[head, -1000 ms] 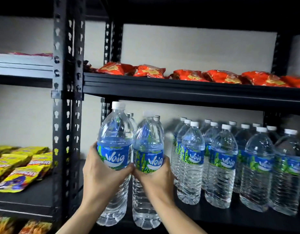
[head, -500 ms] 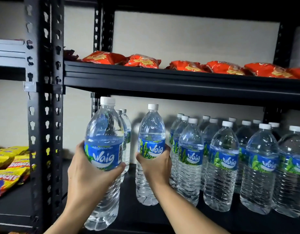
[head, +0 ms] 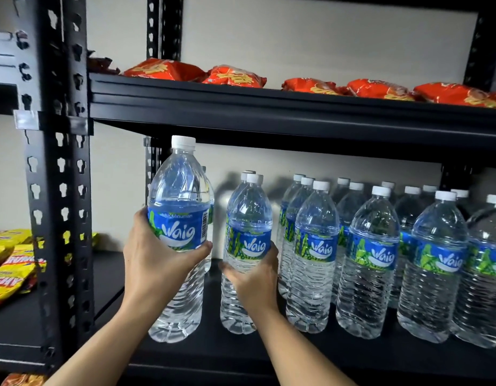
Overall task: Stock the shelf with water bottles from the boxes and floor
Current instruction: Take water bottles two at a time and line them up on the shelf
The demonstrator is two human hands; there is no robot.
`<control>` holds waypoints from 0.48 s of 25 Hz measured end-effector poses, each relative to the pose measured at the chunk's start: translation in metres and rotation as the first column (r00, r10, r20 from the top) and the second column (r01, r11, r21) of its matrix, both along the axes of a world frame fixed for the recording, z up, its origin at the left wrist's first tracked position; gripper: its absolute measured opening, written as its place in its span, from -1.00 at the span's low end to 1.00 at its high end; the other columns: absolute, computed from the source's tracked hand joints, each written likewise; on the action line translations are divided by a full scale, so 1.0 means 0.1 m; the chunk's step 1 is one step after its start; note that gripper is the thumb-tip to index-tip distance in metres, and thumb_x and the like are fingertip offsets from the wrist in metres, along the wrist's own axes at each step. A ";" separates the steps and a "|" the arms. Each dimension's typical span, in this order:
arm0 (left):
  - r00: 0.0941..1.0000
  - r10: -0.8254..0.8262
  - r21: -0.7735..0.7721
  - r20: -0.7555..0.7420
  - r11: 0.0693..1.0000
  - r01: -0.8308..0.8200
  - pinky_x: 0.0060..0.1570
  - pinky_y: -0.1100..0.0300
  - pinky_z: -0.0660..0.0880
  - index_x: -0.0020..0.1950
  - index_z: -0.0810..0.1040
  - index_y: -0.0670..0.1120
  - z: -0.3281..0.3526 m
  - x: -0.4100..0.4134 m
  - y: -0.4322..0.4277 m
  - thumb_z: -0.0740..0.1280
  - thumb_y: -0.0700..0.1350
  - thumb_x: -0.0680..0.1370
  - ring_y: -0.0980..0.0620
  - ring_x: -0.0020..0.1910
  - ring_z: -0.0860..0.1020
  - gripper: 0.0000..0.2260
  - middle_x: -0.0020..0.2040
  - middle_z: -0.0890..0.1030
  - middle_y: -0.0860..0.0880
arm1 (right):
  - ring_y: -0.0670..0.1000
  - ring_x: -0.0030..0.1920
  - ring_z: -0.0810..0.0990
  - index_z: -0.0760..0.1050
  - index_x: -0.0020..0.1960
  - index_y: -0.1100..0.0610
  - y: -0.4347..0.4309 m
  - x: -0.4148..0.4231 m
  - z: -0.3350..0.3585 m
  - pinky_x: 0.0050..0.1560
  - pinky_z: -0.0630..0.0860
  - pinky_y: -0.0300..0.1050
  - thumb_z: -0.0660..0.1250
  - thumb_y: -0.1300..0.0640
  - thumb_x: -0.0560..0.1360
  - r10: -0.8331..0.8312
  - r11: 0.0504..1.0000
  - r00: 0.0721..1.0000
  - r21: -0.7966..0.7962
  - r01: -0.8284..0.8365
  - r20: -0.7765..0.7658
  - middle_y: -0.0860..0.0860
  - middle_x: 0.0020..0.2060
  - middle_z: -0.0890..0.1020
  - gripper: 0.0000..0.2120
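My left hand (head: 154, 263) grips a clear water bottle (head: 180, 207) with a blue label and white cap, held upright at the left end of the black shelf (head: 269, 355), its base near the front edge. My right hand (head: 255, 277) holds a second water bottle (head: 248, 218) around its label; that bottle stands on the shelf beside the row of stocked bottles (head: 377, 254). Whether the left bottle rests on the shelf I cannot tell.
Several stocked bottles fill the shelf to the right in rows. Orange snack bags (head: 313, 86) lie on the upper shelf (head: 269, 112) just above the bottle caps. A black perforated upright (head: 60, 190) stands at left, with yellow snack packs (head: 9, 260) beyond it.
My right hand has pushed its bottle further onto the shelf and set it down beside the row. The left bottle has moved forward and right towards the shelf.
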State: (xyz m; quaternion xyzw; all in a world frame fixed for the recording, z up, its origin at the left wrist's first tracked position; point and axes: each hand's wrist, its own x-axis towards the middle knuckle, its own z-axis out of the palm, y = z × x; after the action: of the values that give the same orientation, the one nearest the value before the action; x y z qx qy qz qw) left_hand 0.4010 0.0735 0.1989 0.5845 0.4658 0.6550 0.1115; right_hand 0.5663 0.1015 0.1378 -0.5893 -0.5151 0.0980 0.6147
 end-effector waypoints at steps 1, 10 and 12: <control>1.000 0.005 0.001 0.000 1.000 -0.005 0.09 0.00 0.50 0.19 0.33 0.04 0.00 0.00 0.01 0.65 0.06 0.15 -0.05 0.08 0.54 -0.26 0.04 0.57 0.01 | 0.02 0.22 0.45 0.15 0.43 0.11 0.00 0.02 -0.02 0.14 0.27 -0.36 0.61 -0.08 0.28 0.013 1.000 1.000 -0.028 -0.012 0.023 -0.02 0.16 0.44 -0.08; 1.000 -0.010 0.018 -0.001 1.000 0.010 0.08 0.01 0.49 0.21 0.33 0.02 0.02 0.06 0.00 0.65 0.02 0.16 -0.05 0.08 0.53 -0.26 0.05 0.56 0.00 | 0.04 0.30 0.45 0.07 0.49 0.13 -0.02 0.01 -0.06 0.25 0.34 -0.27 0.56 -0.15 0.31 -0.018 0.987 0.998 -0.156 0.028 0.068 0.06 0.33 0.44 -0.03; 1.000 -0.019 0.019 0.003 1.000 0.018 0.04 0.05 0.46 0.20 0.34 0.02 0.03 0.08 0.00 0.65 0.01 0.17 -0.03 0.07 0.52 -0.27 0.04 0.55 0.01 | 0.04 0.29 0.47 0.12 0.48 0.10 -0.02 -0.03 -0.06 0.19 0.37 -0.25 0.57 -0.16 0.29 -0.071 0.986 0.996 -0.149 0.079 0.055 0.02 0.32 0.45 -0.05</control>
State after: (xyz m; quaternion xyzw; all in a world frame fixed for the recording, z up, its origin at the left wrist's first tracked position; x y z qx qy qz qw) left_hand 0.4094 0.0734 0.2018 0.5887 0.4538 0.6594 0.1127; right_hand 0.5636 0.0998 0.1320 -0.6554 -0.4987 0.0988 0.5585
